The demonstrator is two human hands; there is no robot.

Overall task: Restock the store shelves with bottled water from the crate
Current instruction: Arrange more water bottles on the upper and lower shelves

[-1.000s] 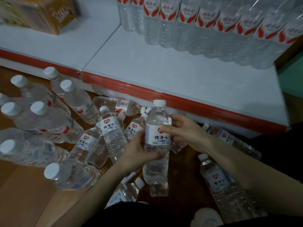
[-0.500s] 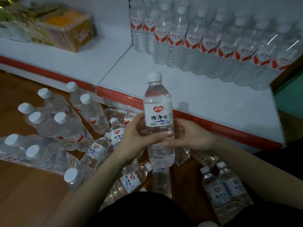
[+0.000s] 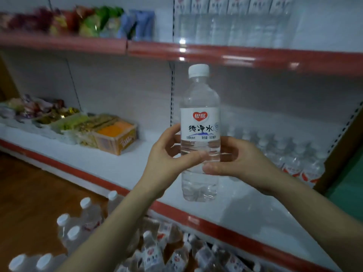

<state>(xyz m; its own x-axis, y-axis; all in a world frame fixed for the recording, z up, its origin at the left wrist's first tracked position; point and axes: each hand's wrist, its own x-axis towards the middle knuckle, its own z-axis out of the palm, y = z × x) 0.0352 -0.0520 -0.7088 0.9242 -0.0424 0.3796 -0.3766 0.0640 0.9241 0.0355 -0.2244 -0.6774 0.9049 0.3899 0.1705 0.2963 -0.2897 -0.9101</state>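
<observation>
I hold one clear plastic bottle (image 3: 200, 134) upright before the lower shelf (image 3: 137, 165), round white cap up, smooth white label facing me. My left hand (image 3: 167, 160) and right hand (image 3: 241, 161) both curl their fingers (image 3: 194, 157) round its middle, thumbs in front. More bottles (image 3: 153, 250) crowd the wooden floor, too blurred to count.
</observation>
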